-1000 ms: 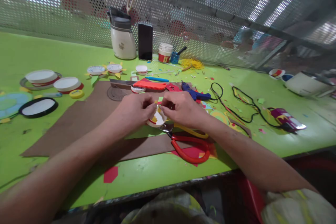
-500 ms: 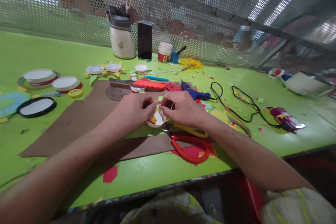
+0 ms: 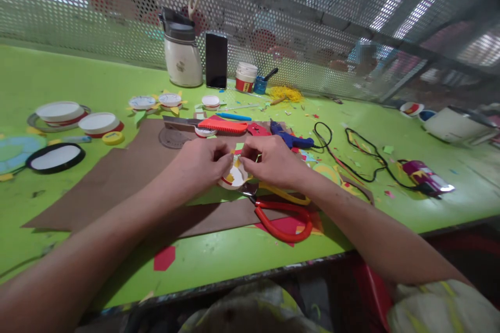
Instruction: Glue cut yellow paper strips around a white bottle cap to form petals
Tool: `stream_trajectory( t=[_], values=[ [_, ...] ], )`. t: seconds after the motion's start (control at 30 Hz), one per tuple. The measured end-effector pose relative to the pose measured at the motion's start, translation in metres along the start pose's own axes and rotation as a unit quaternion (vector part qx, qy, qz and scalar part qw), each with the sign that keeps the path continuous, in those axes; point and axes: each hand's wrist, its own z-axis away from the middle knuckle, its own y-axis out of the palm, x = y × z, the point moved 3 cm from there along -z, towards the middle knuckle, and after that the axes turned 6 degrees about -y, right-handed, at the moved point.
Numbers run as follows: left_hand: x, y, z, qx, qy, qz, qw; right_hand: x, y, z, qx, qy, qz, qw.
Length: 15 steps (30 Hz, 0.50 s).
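A small white round lid [image 3: 234,179] with a red rim and bits of yellow paper sits on brown cardboard [image 3: 117,177]. At its far edge, my left hand [image 3: 205,161] is closed in a pinch from the left. My right hand [image 3: 269,157] pinches from the right, fingertips close to the left ones. A small yellow paper piece [image 3: 236,162] shows between the fingertips; its hold is partly hidden. Scissors [image 3: 283,221] with red and yellow handles lie just below my right hand. Beyond the hands are an orange utility knife [image 3: 222,125] and a blue glue gun [image 3: 291,138].
Several white lids [image 3: 99,124] stand at left, some with yellow petals. At the back are a bottle [image 3: 183,60], a phone [image 3: 216,61] and paint jars [image 3: 246,78]. A black cord [image 3: 367,148] runs right to a purple object [image 3: 425,174]. Paper scraps dot the green table [image 3: 390,208].
Both hands keep almost the same pinch over the lid. Only a very slight shift of the whole view shows.
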Motion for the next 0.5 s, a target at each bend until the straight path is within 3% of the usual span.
stream_trajectory(
  t=[0.17, 0.27, 0.4, 0.5],
  values=[
    [0.001, 0.000, -0.001, -0.005, 0.014, 0.006, 1.000, -0.001, -0.001, -0.001, 0.000, -0.005, -0.024, 1.000],
    [0.002, 0.001, -0.001, -0.003, 0.018, 0.011, 1.000, -0.007, 0.000, -0.004, 0.011, 0.028, -0.075, 0.997],
    [0.000, 0.001, 0.000, 0.002, 0.023, 0.006, 1.000, -0.016, 0.006, -0.006, 0.107, 0.112, -0.199, 0.968],
    [-0.003, 0.001, 0.001, 0.007, 0.033, 0.005, 0.999, -0.017, 0.008, -0.007, 0.150, 0.133, -0.222, 0.954]
  ],
)
